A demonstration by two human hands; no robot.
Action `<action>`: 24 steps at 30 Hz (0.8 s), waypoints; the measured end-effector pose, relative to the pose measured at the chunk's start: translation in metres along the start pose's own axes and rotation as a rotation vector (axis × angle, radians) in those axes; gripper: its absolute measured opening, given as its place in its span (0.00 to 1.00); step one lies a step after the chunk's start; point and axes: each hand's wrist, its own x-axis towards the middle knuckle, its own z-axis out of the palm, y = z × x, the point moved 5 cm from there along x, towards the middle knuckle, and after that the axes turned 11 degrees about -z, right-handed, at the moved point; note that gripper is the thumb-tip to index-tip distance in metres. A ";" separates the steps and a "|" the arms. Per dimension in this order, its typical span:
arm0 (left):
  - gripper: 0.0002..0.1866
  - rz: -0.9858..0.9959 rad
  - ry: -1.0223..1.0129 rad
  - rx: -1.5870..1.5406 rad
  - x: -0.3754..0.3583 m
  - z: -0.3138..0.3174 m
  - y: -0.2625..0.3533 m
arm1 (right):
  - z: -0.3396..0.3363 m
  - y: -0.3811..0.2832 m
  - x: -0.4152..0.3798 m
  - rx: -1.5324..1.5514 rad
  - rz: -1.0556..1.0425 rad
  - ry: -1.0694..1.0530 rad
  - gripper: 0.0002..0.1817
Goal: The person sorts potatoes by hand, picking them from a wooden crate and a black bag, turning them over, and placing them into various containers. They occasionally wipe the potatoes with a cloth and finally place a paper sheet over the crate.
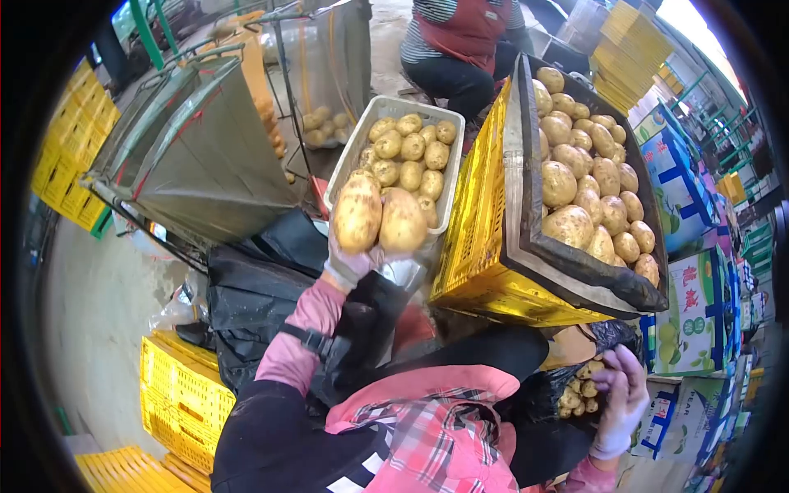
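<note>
My gloved left hand (352, 261) holds two large potatoes (358, 212) side by side, with brown blotches on their skins. They are above the near end of a white plastic tub (454, 164) of smaller potatoes (412, 146). At the lower right, my gloved right hand (622, 403) has its fingers apart and nothing in them. It is beside a black plastic bag (542, 393) with small potatoes (580, 389) in it. Between the hands, a yellow crate (477, 238) with a dark padded rim is heaped with potatoes (592, 177).
Across from me sits a person in a red apron (464, 31). Grey-brown sacks on frames (218, 156) stand to the left. Yellow crates (185, 398) are stacked at the lower left, and printed cartons (694, 312) line the right side.
</note>
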 end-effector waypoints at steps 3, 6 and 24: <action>0.54 0.051 0.019 0.009 0.064 -0.025 0.017 | -0.056 0.028 -0.023 -0.018 0.035 0.179 0.23; 0.51 -0.379 0.491 -0.375 0.118 -0.110 -0.006 | -0.094 0.047 -0.053 -0.017 0.071 0.307 0.25; 0.28 -0.247 1.063 1.705 0.143 -0.216 -0.039 | -0.174 0.109 -0.124 -0.273 0.344 0.501 0.21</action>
